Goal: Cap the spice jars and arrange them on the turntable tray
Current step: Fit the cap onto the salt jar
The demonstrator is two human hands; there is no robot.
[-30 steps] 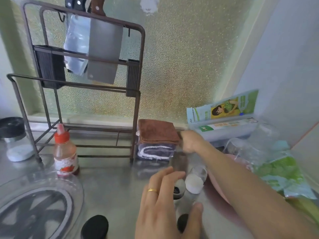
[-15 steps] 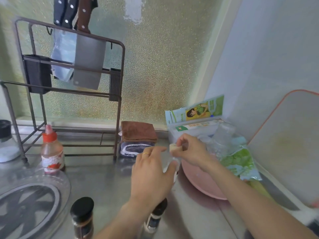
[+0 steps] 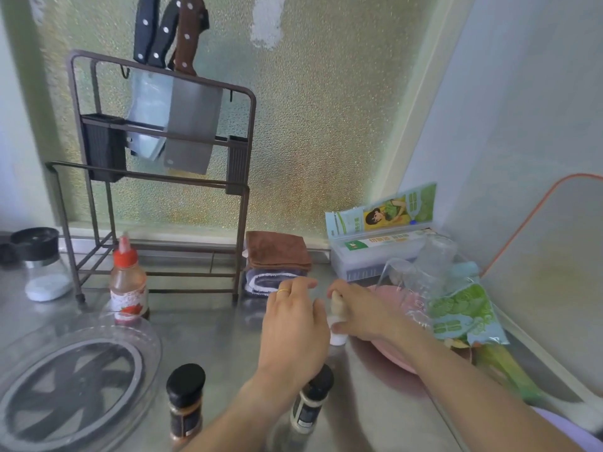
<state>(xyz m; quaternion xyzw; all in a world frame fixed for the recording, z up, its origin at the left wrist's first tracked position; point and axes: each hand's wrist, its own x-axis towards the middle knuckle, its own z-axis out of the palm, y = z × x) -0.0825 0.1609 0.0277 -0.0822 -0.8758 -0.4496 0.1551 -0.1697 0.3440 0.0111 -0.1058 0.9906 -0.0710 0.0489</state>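
Head view shows the two hands meeting at mid-counter over a small clear glass jar with white contents, which stands upright, its long axis vertical, just beside the pink round plate. The left hand covers the jar's near side, fingers loosely curled; whether it grips the glass cannot be told. The right hand pinches a small pale cork-like stopper directly above the jar's mouth, so the coming move is judged a short straight push downward, with the right hand nearer the opening. Two dark-labelled cylindrical spice jars with glossy black caps stand closer to the person, one to the left and one partly behind the left wrist. The transparent round plastic turntable tray, smooth and shiny with a dark spoked base, lies empty, well apart at the lower left on the brushed steel counter.
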